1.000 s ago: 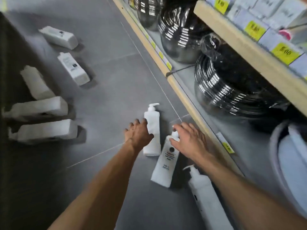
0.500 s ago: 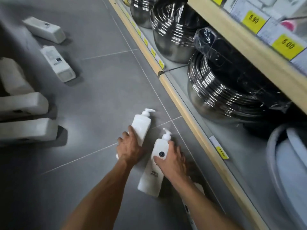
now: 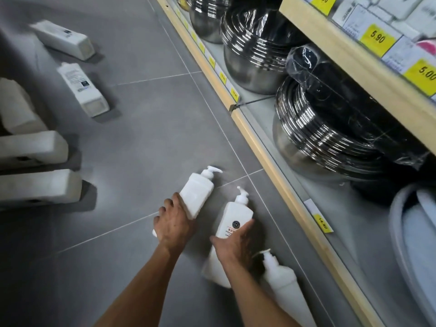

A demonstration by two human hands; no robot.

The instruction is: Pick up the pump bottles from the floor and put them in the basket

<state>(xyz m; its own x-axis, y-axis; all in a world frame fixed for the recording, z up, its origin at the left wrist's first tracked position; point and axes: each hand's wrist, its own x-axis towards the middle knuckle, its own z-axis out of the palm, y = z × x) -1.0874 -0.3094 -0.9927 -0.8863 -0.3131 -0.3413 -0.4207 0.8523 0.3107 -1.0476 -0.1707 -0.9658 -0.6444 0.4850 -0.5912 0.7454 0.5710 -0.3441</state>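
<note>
Left hand (image 3: 173,223) clamping round base end of plain pump bottle (image 3: 197,195), lower centre of frame. Right hand (image 3: 232,244) wrapping round labelled pump bottle (image 3: 236,220) just right of it. Third bottle (image 3: 280,279) lying lower right. Bottles looking rigid, smooth, probably weighty; gripping mid-body, avoiding pump head.

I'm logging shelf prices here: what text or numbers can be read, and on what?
"5.90": upper-shelf yellow tag.
"5.00": yellow tag to its right.
"14.80": lower-shelf yellow tag.
Too blurred to read: pump bottle label, other shelf tags, floor box print.
</note>
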